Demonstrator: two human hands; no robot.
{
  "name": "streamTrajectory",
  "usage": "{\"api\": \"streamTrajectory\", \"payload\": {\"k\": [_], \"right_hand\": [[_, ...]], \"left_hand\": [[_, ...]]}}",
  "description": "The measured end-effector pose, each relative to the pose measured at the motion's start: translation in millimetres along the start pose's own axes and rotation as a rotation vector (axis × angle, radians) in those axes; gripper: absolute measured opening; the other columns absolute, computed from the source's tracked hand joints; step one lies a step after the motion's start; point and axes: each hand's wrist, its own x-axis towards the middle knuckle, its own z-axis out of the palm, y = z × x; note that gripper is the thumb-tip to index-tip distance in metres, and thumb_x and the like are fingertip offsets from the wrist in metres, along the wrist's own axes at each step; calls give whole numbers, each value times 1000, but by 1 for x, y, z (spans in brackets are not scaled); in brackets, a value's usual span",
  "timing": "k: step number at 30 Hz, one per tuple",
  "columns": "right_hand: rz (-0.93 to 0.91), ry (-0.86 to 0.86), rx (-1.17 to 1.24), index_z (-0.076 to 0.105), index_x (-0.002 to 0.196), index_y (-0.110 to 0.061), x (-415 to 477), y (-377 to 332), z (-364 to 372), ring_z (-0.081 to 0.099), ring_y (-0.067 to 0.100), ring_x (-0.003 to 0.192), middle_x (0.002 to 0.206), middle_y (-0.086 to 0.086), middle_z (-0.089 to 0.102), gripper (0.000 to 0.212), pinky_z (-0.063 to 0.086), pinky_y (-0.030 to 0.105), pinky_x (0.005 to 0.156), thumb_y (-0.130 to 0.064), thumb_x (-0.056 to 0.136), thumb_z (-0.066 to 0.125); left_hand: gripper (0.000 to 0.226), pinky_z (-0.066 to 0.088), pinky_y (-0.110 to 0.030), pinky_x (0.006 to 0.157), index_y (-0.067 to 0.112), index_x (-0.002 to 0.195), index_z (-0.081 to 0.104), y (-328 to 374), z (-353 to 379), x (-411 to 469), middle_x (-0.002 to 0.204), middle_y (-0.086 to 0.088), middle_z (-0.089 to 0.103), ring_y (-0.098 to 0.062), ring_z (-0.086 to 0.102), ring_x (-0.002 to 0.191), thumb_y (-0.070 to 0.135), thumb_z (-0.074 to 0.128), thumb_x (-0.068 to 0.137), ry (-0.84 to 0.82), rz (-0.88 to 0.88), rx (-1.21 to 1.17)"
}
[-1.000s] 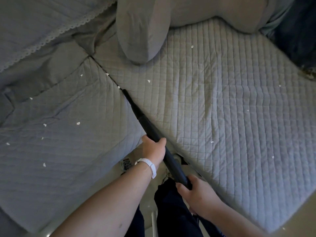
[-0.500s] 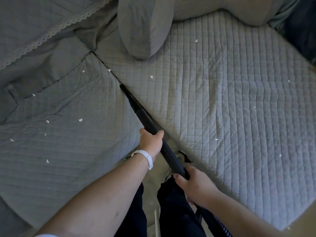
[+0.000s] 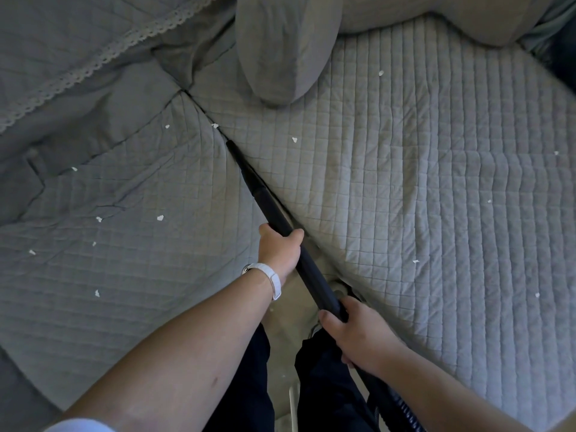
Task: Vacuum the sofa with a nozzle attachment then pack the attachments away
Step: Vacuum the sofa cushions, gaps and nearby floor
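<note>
A black vacuum tube (image 3: 314, 277) with a narrow crevice nozzle (image 3: 241, 163) lies along the seam between two grey quilted sofa cushions (image 3: 420, 188). The nozzle tip sits in the seam, just short of a white scrap (image 3: 214, 125). My left hand (image 3: 278, 249) grips the tube at its middle, and a white band is on that wrist. Lower down, my right hand (image 3: 358, 332) grips the tube where the ribbed hose begins. Small white crumbs (image 3: 160, 217) are scattered over both cushions.
A grey pillow (image 3: 280, 48) lies on the right cushion beyond the nozzle. The back cushions with a lace trim (image 3: 103, 60) rise at the upper left. My legs in dark trousers (image 3: 324, 381) stand in the corner between the cushions.
The nozzle has slid further up the seam toward the back of the sofa, and both hands went with it. A scrap that lay near the tip no longer shows.
</note>
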Motion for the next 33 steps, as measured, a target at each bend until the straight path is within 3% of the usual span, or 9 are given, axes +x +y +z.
{"api": "streamTrajectory", "payload": {"k": [4, 10, 16, 21, 26, 33], "right_hand": [[-10, -7, 7, 56, 102, -27, 9, -7, 3, 62, 12, 48, 69, 2, 65, 19, 52, 25, 46, -43, 93, 55], [-34, -1, -5, 56, 99, -26, 19, -21, 5, 61, 12, 46, 73, 4, 67, 18, 52, 25, 45, -43, 93, 55], [-36, -2, -13, 55, 98, -27, 27, -35, 1, 62, 13, 50, 75, 4, 66, 18, 52, 25, 45, -43, 92, 54], [-61, 6, -34, 56, 96, -27, 32, -43, -2, 60, 14, 53, 70, 1, 64, 18, 57, 35, 55, -44, 91, 55], [-77, 19, -63, 55, 95, -26, 42, -55, 1, 60, 13, 53, 67, 0, 63, 20, 57, 35, 57, -45, 92, 55], [-78, 28, -84, 55, 96, -25, 55, -70, 6, 62, 15, 55, 69, 2, 66, 26, 59, 41, 62, -50, 89, 54]], "left_hand": [[41, 46, -27, 63, 16, 122, 41, 7, -6, 9, 104, -5, 61, -18, 62, 89, 28, 64, 90, 11, 23, 3], [39, 54, -36, 77, 16, 121, 42, 16, -15, 21, 105, -5, 60, -20, 63, 91, 27, 64, 90, 17, 37, -1], [36, 44, -22, 53, 15, 121, 41, 29, -21, 28, 105, -6, 60, -16, 62, 86, 25, 63, 93, 27, 53, -14], [39, 48, -27, 64, 16, 123, 41, 39, -24, 33, 106, -5, 60, -19, 62, 93, 26, 63, 92, 25, 49, -14], [38, 53, -40, 90, 18, 119, 42, 46, -32, 46, 106, -4, 61, -22, 62, 96, 29, 64, 91, 37, 43, 4], [42, 56, -41, 87, 12, 120, 45, 55, -43, 63, 105, -6, 62, -20, 63, 91, 29, 66, 88, 46, 55, 10]]}}
